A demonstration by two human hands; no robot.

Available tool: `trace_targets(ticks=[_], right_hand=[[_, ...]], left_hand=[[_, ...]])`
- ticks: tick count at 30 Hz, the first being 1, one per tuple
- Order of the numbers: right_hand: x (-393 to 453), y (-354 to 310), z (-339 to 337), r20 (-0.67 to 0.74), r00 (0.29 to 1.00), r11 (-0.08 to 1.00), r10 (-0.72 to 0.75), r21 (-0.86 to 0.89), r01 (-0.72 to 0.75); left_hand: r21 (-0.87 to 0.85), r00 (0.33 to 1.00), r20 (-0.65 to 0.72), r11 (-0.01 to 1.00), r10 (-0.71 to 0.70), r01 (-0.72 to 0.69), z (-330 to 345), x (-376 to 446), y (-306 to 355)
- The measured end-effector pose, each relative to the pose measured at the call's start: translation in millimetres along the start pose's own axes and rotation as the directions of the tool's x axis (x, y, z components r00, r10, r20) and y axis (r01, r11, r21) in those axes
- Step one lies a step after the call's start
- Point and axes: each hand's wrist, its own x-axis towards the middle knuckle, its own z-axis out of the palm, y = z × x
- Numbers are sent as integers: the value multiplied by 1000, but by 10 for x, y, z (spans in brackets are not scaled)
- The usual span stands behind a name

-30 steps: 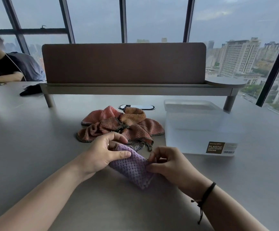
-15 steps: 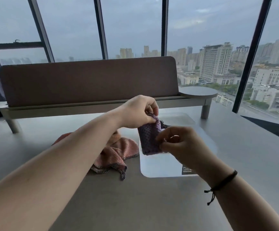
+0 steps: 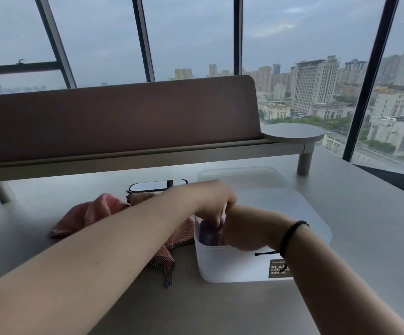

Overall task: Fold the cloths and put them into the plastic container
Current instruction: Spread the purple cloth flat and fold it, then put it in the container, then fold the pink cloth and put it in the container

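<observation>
head view: both hands (image 3: 216, 206) apparently grip purple cloth (image 3: 208, 234) inside container (image 3: 230, 264).

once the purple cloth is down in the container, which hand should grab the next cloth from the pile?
Left, probably. The pink cloth pile lies left of the plastic container, right beneath the left forearm, so the left hand only pulls back. The right hand is down inside the container and would have to cross over its wall.
</observation>
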Motion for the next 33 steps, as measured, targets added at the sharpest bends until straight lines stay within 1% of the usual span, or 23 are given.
trace_targets(ticks=[1, 3, 4, 5, 7, 8, 9, 10, 11, 13, 15, 16, 18, 19, 20, 21, 22, 25, 27, 28, 30, 32, 33], right_hand=[[26, 14, -39, -17, 1000, 999, -25, -32, 25], [-21, -5, -99, 64, 996, 981, -62, -182, 73], [-5, 28, -103, 74, 995, 975, -68, -207, 82], [3, 39, -99, 83, 996, 988, -15, -149, 27], [-40, 27, -117, 65, 998, 994, -13, -103, 20], [-53, 30, -132, 60, 998, 993, -24, -117, 31], [-74, -1, -152, 88, 996, 982, -29, -185, 45], [-105, -29, -166, 103, 994, 978, -39, -201, 59], [-131, -44, -182, 91, 996, 982, -23, -183, 40], [-173, -81, -229, 20, 1000, 986, -19, -165, 22], [-179, -112, -278, -187, 979, 985, -76, -165, 45], [-180, -135, -300, -321, 940, 989, -113, -128, 75], [-192, -277, -278, -546, 817, 976, -188, -9, 218], [-207, -389, -231, -603, 767, 950, -220, 45, 308], [-224, -522, -153, -615, 749, 919, -246, 98, 382], [-246, -661, -50, -591, 760, 895, -271, 136, 425], [-247, -792, 85, -550, 782, 890, -292, 142, 432], [-94, -1018, 624, -448, 834, 928, -322, 27, 373], [45, -1053, 950, -418, 875, 965, -244, -15, 263], [113, -1036, 1067, -435, 879, 978, -197, -32, 204], [206, -1004, 1187, -509, 846, 987, -158, -84, 134], [260, -956, 1228, -560, 812, 984, -163, -149, 94], [279, -932, 1234, -565, 809, 983, -163, -164, 84]], left_hand=[[21, 1000, -8, 1000, -2, 2, 52, 18, 2], [47, 999, -30, 999, -25, 26, 123, 38, 14], [54, 998, -42, 998, -40, 42, 139, 42, 19], [68, 997, -56, 996, -48, 52, 148, 47, 27], [127, 995, -86, 990, -47, 58, 155, 39, 54], [155, 994, -96, 986, -43, 58, 156, 27, 74], [170, 994, -107, 984, -38, 56, 160, 14, 86], [170, 992, -125, 984, -35, 56, 153, -8, 97], [149, 987, -160, 987, -31, 55, 128, -42, 102], [16, 952, -305, 999, -28, 35, 42, -178, 80], [-215, 880, -469, 976, -76, -30, -38, -407, -2], [-312, 839, -532, 947, -111, -73, -53, -549, -73], [-450, 772, -600, 886, -209, -110, 2, -848, -264], [-504, 753, -601, 858, -267, -99, 70, -998, -380], [-550, 745, -583, 832, -323, -69, 168, -1143, -503], [-583, 744, -553, 812, -374, -26, 294, -1284, -635], [-607, 746, -521, 794, -415, 18, 430, -1424, -753], [-656, 760, -428, 747, -490, 112, 890, -1770, -996], [-674, 770, -396, 728, -499, 125, 1160, -1935, -1021], [-677, 774, -401, 727, -490, 110, 1276, -1989, -1018], [-640, 775, -440, 764, -453, 83, 1450, -2047, -1004], [-568, 776, -468, 817, -424, 103, 1519, -2056, -985], [-523, 768, -490, 844, -412, 119, 1529, -2033, -989]])
